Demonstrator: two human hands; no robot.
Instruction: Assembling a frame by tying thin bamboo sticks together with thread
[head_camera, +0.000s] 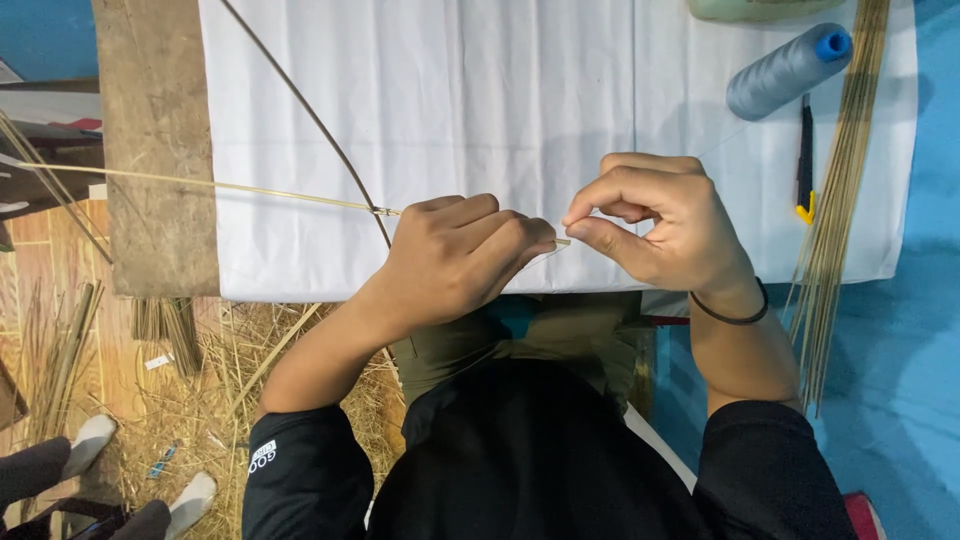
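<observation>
My left hand (455, 255) is closed around a thin pale bamboo stick (200, 184) that runs far out to the left over the white cloth (450, 90). A dark curved strip (310, 115) crosses the stick just left of my knuckles. My right hand (650, 225) pinches the stick's short right tip, thumb against forefinger, and a fine thread seems to lie there. A black band circles my right wrist. A grey thread spool (785, 72) with a blue core lies at the far right of the cloth.
A bundle of thin bamboo sticks (835, 200) lies along the cloth's right edge beside a black and yellow cutter (805, 160). A wooden plank (155, 140) borders the cloth on the left. Straw and stick scraps cover the floor at lower left, near another person's feet (90, 440).
</observation>
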